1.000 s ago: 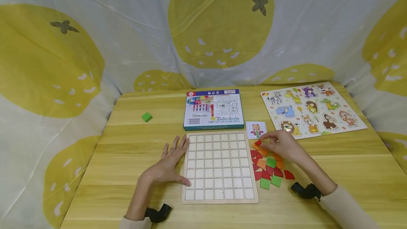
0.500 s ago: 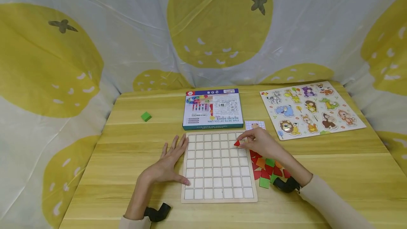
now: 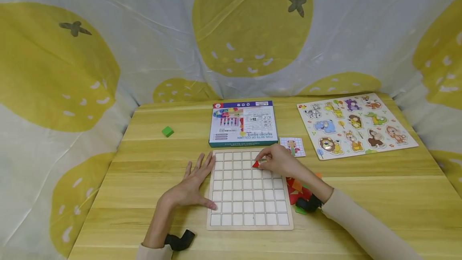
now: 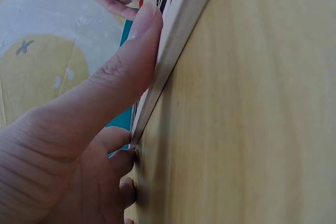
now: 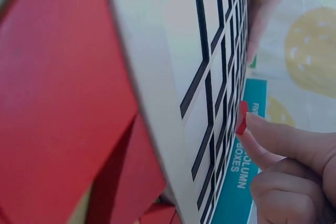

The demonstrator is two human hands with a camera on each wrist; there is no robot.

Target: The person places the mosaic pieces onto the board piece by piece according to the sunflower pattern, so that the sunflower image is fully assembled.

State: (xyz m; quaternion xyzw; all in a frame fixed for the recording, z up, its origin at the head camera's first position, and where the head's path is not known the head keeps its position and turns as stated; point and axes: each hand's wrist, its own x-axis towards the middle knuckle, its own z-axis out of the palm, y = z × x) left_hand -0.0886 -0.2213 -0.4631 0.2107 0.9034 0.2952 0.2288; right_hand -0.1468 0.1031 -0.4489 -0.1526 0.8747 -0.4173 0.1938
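Wooden table (image 3: 379,187) scene: a red tile (image 3: 256,164) is pinched in the right hand (image 3: 279,161) over the grid board's (image 3: 249,212) upper rows, the board is steadied by the flat, open-fingered left hand (image 3: 191,187), so placing looks underway and lining up with a cell seems needed next.

- I see a green block (image 3: 167,132) lying alone on the wooden table (image 3: 379,187), far left.
- A blue boxed bead set (image 3: 243,123) sits at the middle back.
- An animal puzzle board (image 3: 356,125) lies far right, with a small pattern card (image 3: 292,147) between them.
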